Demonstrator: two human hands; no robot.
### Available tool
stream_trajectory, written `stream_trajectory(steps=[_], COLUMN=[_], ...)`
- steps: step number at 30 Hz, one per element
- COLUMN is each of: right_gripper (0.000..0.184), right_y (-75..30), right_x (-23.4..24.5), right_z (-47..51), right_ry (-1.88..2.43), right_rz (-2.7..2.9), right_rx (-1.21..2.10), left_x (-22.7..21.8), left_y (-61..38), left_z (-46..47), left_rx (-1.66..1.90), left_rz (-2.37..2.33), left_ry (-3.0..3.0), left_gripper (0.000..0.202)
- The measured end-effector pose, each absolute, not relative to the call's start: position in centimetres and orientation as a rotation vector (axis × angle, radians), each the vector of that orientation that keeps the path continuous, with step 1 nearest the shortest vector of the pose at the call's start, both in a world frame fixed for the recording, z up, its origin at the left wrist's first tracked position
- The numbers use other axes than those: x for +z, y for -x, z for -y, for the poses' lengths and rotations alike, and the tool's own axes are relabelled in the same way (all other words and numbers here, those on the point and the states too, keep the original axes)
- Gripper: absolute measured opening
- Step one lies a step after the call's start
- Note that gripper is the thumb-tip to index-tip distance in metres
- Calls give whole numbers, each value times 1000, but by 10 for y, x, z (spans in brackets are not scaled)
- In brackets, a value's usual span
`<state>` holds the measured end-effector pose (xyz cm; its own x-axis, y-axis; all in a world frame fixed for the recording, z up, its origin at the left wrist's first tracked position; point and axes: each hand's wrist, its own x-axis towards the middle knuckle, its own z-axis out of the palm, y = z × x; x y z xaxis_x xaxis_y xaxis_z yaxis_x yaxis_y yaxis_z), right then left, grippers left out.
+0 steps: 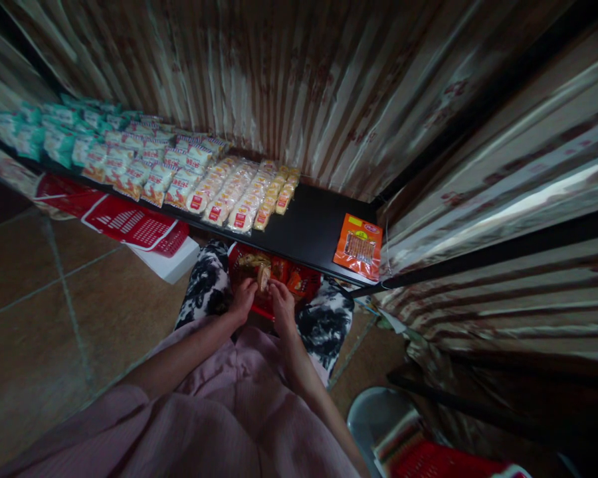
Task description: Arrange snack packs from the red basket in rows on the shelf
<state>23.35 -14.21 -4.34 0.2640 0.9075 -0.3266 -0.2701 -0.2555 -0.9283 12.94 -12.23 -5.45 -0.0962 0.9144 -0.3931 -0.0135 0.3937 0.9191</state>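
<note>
Between my knees is a red basket with orange and yellowish snack packs in it. Over it, a small wrapped snack pack is pinched between my left hand and my right hand. The fingers of both hands are closed at its sides. In front of my hands, a black shelf bears rows of packs. The yellow wrapped snacks are nearest, with clear-wrapped pale snacks to their left. An orange snack pack lies flat at the shelf's right end.
White-and-orange snack bags and teal bags fill the shelf's left part. Below it are a red basket and a white box. Striped curtains hang behind and to the right. A grey stool stands at lower right.
</note>
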Motion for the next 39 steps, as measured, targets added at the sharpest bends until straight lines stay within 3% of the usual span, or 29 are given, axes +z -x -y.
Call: stream_trajectory(steps=[16, 27, 39], right_gripper=[42, 33, 38], right_y=[-238, -245, -261], right_x=[-29, -22, 17], right_z=[144, 126, 90], right_ry=[1383, 1453, 1621], right_rz=[721, 1041, 1215], right_rx=[1318, 1045, 672], left_x=[-42, -23, 7], left_y=[-135, -142, -157], left_z=[128, 119, 76], left_rx=[1043, 1299, 1409], left_rz=[-1586, -1518, -1389], left_ry=[-1440, -1668, -1769], left_gripper=[12, 16, 21])
